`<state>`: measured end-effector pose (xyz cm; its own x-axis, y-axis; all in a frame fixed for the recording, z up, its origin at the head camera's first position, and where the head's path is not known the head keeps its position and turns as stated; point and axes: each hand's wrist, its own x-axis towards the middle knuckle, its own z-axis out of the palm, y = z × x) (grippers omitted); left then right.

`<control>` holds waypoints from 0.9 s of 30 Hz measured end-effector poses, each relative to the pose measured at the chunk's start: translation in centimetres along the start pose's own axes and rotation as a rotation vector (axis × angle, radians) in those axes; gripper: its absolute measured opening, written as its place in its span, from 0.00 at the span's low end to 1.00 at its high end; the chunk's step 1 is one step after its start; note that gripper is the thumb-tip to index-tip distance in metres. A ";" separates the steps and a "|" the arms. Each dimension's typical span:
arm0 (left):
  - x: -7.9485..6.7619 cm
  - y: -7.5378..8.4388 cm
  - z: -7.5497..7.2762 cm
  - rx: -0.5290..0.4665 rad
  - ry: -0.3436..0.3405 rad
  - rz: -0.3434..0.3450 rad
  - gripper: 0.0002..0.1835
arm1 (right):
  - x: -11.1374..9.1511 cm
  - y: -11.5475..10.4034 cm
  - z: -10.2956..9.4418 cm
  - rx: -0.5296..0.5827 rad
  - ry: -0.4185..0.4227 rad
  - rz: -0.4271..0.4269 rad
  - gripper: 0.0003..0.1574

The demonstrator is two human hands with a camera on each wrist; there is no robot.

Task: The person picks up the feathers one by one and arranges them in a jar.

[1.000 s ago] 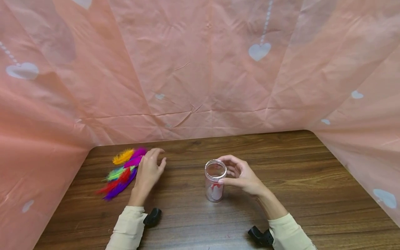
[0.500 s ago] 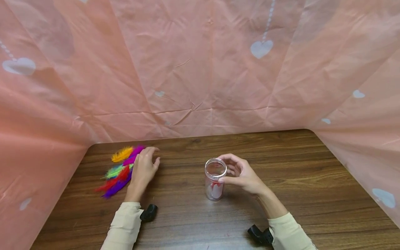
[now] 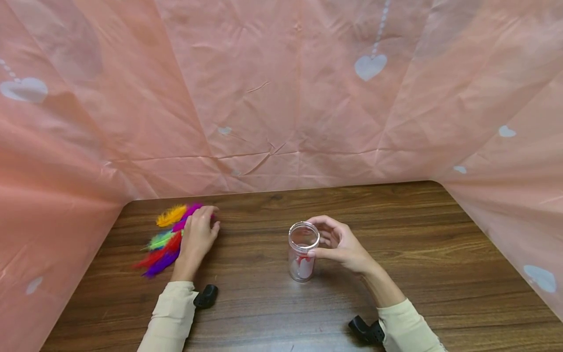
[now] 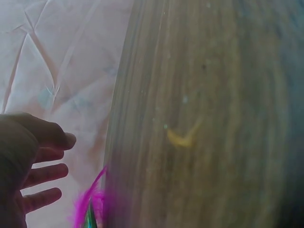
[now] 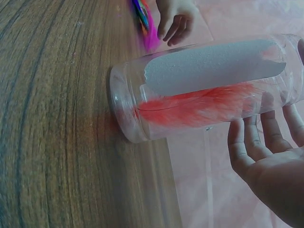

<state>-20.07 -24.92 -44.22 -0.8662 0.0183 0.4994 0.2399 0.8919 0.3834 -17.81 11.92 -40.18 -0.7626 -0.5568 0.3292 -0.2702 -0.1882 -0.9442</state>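
- Clear jar [image 3: 303, 258] stood upright on the wooden table [image 3: 422, 254], a little right of middle, mouth open, no lid in view.
- Inside it: one red feather [image 5: 199, 107] and a pale grey one [image 5: 209, 66], lying along the wall as the right wrist view showed.
- Right hand [image 3: 340, 244] was cupped round the jar near its rim, thumb on the near side and fingers curled behind it; a steadying grip. Same hold as in the two earlier head frames; the jar had not shifted.
- Left hand [image 3: 197, 235] had travelled left over the last second, from the bare table beside the pile to resting on the pile's right edge.
- Its fingers lay relaxed and a little spread, tips on the magenta feather [image 3: 189, 217]; the left wrist view showed them apart with nothing pinched between them.
- Pile of feathers [image 3: 164, 242] lay at the table's left side, well apart from the jar: yellow at the far end, then magenta, green, red, purple nearest.
- Judgement: the leftward shift read as a reach for another feather, with no grasp closed yet; the jar was held ready.
- Pink sheet [image 3: 281, 98] with pale hearts hung behind and at both sides.
- Cream sleeves [image 3: 173, 318] covered both forearms, each with a black wrist mount.
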 end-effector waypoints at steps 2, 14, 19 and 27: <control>0.0 -0.1 -0.1 0.011 -0.008 -0.011 0.17 | 0.0 0.0 0.0 0.001 0.001 -0.002 0.36; 0.2 -0.9 -0.9 0.147 -0.102 -0.012 0.21 | -0.1 -0.2 0.1 0.007 0.012 0.029 0.38; 0.4 -1.1 -1.2 0.200 -0.116 -0.005 0.20 | -0.1 -0.4 0.0 0.008 0.015 0.037 0.39; 0.9 -1.3 -1.4 0.211 -0.162 -0.031 0.21 | -0.1 -0.3 -0.1 -0.005 0.011 0.025 0.37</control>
<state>-20.54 -26.72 -43.18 -0.9346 0.0464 0.3526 0.1302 0.9673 0.2177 -17.66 12.09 -39.96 -0.7756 -0.5525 0.3053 -0.2539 -0.1697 -0.9522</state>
